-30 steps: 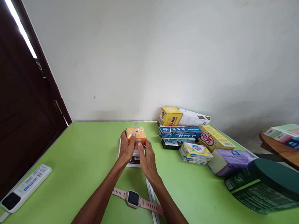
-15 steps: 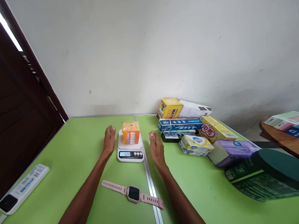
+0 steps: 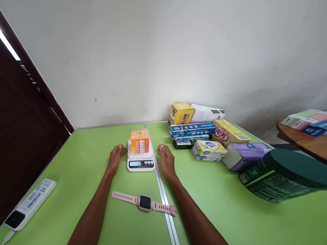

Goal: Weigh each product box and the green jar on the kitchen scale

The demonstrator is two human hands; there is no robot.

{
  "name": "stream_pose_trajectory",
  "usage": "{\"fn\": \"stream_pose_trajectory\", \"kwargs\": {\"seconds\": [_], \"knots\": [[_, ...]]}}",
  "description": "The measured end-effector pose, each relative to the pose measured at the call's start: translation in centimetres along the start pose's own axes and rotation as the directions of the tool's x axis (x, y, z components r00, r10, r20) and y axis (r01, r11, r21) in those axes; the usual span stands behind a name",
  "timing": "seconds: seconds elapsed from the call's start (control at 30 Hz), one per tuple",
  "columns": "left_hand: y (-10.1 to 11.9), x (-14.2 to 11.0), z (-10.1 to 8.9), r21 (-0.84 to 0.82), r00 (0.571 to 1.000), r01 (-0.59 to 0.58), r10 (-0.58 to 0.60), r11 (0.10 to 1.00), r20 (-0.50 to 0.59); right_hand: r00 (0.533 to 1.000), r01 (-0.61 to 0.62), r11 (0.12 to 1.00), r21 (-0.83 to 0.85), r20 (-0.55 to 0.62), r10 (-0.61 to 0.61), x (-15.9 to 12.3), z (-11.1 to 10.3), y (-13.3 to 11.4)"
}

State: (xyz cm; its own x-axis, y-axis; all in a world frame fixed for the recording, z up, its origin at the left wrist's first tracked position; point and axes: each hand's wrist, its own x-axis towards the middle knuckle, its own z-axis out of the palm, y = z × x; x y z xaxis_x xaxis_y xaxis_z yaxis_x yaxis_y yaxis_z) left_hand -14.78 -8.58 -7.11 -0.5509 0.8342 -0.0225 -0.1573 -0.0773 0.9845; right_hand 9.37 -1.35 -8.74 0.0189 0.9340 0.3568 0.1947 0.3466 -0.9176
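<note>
Item: orange box (image 3: 139, 141), upright on the platform of the white scale (image 3: 141, 165), mid-worktop (image 3: 82, 198); display lit, digits too small to read.

Item: your left hand (image 3: 116, 159), at the scale's 9 o'clock, loosely curled closed, empty, apart from the scale.

Item: your right hand (image 3: 166, 161), at 3 o'clock, also loosely curled closed, empty, near the scale.

Item: pink-strapped watch (image 3: 144, 203), laid out flat at 6 o'clock, its strap crossing the metal seam (image 3: 167, 217).

Item: white power strip (image 3: 31, 204), at 8 o'clock, cable attached.

Lot, between 2 and 3 o'clock: yellow box (image 3: 182, 113), white box (image 3: 206, 113), long blue box (image 3: 192, 130), black box (image 3: 182, 143), yellow-and-white pack (image 3: 209, 151), yellow box with red lettering (image 3: 231, 131), purple pack (image 3: 247, 155).

Item: dark green tub (image 3: 279, 178), beside the purple pack, nearer you.
</note>
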Motion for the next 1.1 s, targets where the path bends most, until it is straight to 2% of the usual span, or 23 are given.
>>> {"fn": "stream_pose_trajectory", "kwargs": {"seconds": [0.27,0.37,0.43,0.53,0.63,0.7,0.77,0.87,1.0,1.1], "knots": [[-0.5,-0.1,0.1,0.04,1.0,-0.021,0.02,0.999,0.007,0.999,-0.021,0.998,0.065,0.029,0.02,0.0,0.2,0.5],[0.3,-1.2,0.9,0.16,0.992,-0.101,0.113,0.982,-0.063,0.999,-0.026,0.998,0.057,0.019,0.025,0.1,0.1,0.2],[1.3,-2.3,2.0,0.26,0.968,-0.209,0.237,0.943,-0.08,1.0,0.005,0.999,0.04,-0.022,-0.004,0.0,-0.1,-0.2],[2.9,-3.8,4.6,0.384,0.936,-0.321,0.352,0.866,-0.012,0.991,0.116,0.993,0.027,-0.07,-0.114,-0.4,-0.2,-1.2],[3.6,-4.5,7.9,0.487,0.921,-0.338,0.39,0.805,-0.006,0.982,0.189,0.977,0.103,0.011,-0.191,-1.2,0.4,-2.6],[3.4,-4.6,10.0,0.541,0.9,-0.341,0.432,0.769,-0.047,0.982,0.145,0.97,0.194,0.092,-0.165,-1.7,0.9,-3.6],[2.9,-4.6,11.7,0.583,0.878,-0.333,0.47,0.741,-0.095,0.983,0.044,0.958,0.282,0.159,-0.092,-2.1,1.4,-4.3],[2.5,-4.4,13.1,0.615,0.851,-0.298,0.495,0.731,-0.177,0.98,-0.075,0.934,0.349,0.2,0.004,-2.3,1.5,-4.9],[2.8,-4.0,13.4,0.594,0.84,-0.279,0.491,0.755,-0.23,0.981,-0.119,0.934,0.337,0.187,0.057,-2.4,1.4,-5.2],[3.8,-3.8,12.5,0.567,0.824,-0.294,0.504,0.77,-0.258,0.976,-0.116,0.936,0.334,0.213,0.045,-2.5,1.8,-6.3]]}}
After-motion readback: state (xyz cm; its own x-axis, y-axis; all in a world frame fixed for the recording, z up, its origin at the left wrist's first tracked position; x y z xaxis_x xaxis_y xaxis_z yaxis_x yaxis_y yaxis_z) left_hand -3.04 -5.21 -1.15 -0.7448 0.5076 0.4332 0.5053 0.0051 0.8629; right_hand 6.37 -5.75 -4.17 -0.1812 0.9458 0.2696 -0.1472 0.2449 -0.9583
